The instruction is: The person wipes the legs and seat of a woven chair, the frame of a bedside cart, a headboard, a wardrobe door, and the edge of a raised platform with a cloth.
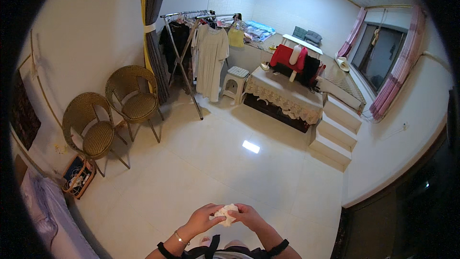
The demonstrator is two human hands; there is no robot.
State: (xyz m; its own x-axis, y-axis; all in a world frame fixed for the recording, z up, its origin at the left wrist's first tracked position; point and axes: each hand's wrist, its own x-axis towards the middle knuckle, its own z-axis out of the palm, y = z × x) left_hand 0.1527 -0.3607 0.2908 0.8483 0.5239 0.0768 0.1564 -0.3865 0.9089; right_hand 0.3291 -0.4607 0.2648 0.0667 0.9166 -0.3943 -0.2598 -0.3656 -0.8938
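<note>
A crumpled white cloth or paper [227, 216] is held between both hands in front of the body, low in the head view. From the left, my left hand [205, 218] grips it with thumb and fingers. On its right side, my right hand [248, 216] pinches it too. The bundle's exact kind cannot be told. A bracelet sits on the left wrist, and black bands circle both forearms. Below the hands, parts of the feet show on the pale tiled floor [212, 172].
Two wicker chairs [96, 140] stand at the left beside a basket of cables [77, 180]. Further back are a clothes rack [179, 57], a plastic stool [237, 73] and a table with a lace cloth [284, 90]. White steps [334, 140] rise at the right. A purple-covered piece of furniture [54, 216] is lower left.
</note>
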